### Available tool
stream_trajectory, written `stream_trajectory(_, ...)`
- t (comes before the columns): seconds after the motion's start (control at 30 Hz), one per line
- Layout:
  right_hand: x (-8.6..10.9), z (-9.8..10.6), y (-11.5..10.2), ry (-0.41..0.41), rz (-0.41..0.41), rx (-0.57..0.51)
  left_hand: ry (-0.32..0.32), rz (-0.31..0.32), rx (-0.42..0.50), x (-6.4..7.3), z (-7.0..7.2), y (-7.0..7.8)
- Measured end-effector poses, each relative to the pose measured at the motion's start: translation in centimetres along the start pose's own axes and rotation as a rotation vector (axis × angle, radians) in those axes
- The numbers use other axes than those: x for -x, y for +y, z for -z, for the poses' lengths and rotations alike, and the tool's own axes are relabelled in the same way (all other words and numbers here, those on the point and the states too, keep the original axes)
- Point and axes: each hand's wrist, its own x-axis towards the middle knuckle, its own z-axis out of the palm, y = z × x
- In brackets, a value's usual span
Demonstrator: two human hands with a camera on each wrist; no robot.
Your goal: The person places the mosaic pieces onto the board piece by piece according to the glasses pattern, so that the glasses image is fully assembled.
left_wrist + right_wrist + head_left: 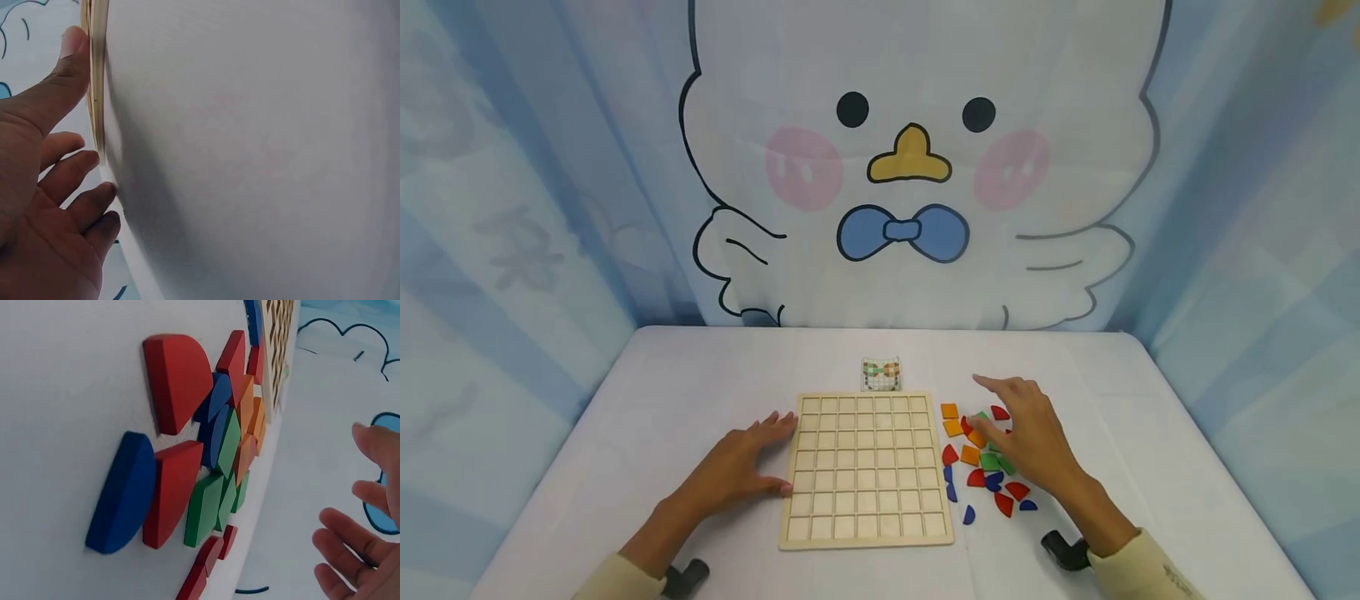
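A wooden grid board point(865, 471) lies flat on the white table. My left hand point(741, 467) rests at its left edge, thumb and fingertips along the rim with the fingers spread; in the left wrist view the thumb point(75, 53) lies against the board's side point(97, 75). To the right, my right hand point(1033, 429) hovers over loose coloured blocks, thumb and fingers apart and nothing between them. Below it are red quarter-round blocks point(178, 381), blue half-round blocks point(125, 494), green blocks point(203, 509) and orange square blocks point(970, 456). Part of the pile is hidden behind the hand.
A small printed pattern card point(881, 374) lies just beyond the board's far edge. Black wrist camera mounts point(1063, 550) sit by both sleeves. A curtain with a cartoon bird point(910, 275) hangs behind the table.
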Motion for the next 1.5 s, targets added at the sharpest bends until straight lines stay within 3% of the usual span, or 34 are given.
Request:
stream_trajectory(0.27, -1.6, -1.5, -0.5, -0.1, -0.048, -0.038, -0.012, -0.03, -0.028, -0.1, -0.3, -0.3)
stream_trajectory(0.53, -3.2, -2.8, -0.3, -0.187, -0.098, -0.013, -0.032, -0.002, -0.049, -0.2, -0.4, -0.1)
stream_trajectory(0.93, -4.5, -4.0, -0.1, -0.237, -0.154, 0.042, -0.052, 0.032, -0.059, 0.0, -0.3, 0.5)
stream_trajectory(1.2, -4.7, -3.8, -0.4, -0.242, -0.178, -0.006, -0.059, 0.043, -0.047, 0.0, -0.3, 0.5)
stream_trajectory(1.5, -4.9, -3.9, -1.1, -0.192, -0.202, -0.098, -0.062, 0.055, -0.046, 0.1, -0.2, 0.4)
